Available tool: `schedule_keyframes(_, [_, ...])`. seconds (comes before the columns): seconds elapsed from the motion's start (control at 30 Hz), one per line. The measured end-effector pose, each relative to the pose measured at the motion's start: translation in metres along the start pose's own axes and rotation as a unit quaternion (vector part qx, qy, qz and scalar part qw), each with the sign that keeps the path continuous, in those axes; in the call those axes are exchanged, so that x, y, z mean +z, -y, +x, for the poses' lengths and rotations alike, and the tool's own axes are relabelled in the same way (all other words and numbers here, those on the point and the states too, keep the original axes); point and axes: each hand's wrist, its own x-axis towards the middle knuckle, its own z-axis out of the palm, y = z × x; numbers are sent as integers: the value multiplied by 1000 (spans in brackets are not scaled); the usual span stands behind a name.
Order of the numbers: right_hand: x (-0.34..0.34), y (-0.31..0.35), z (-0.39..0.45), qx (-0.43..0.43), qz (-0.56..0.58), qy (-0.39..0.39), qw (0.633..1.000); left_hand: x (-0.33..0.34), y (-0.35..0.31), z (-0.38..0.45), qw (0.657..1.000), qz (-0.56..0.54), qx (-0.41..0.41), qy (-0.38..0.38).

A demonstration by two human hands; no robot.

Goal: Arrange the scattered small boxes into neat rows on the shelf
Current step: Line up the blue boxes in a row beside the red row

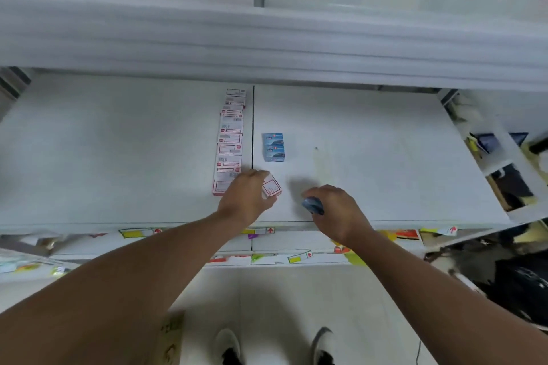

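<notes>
A white shelf (pixel 370 139) lies in front of me. Several white boxes with red print (pixel 229 139) form a single row running front to back, just left of the shelf's centre seam. Right of the seam, two blue boxes (pixel 273 147) sit touching, one behind the other. My left hand (pixel 247 197) holds one white and red box (pixel 271 187), tilted, near the front end of the white row. My right hand (pixel 335 207) is closed on a blue box (pixel 312 205) just above the shelf, in front of the blue pair.
An upper white shelf (pixel 267 38) overhangs the back of the work area. Price tags (pixel 139 232) line the shelf's front edge. Cluttered white cubbies (pixel 504 163) stand to the right, dark bags (pixel 516 284) on the floor, and my feet (pixel 275 347) below.
</notes>
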Motion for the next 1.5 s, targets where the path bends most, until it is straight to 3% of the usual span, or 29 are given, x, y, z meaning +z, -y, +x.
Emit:
schedule_keyframes(0.5, [-9,-45,39,-97,-5,35,995,28,-33,33,983,-10,-164,-82])
schedule_keyframes(0.83, [-18,-71,56,-98,6,44,994,52,-55,49,956,-14,-245,-158])
schedule_keyframes(1.13, [-10,-61,65,-99,13,59,993,45,-53,40,958,-74,-244,-129])
schedule_keyframes(1.3, [-1,-35,64,-105,5,68,992,22,-29,9,976,-78,-195,-61])
schedule_keyframes(1.5, [22,1,68,-126,-11,55,990,-1,-5,-7,985,-34,-146,-82])
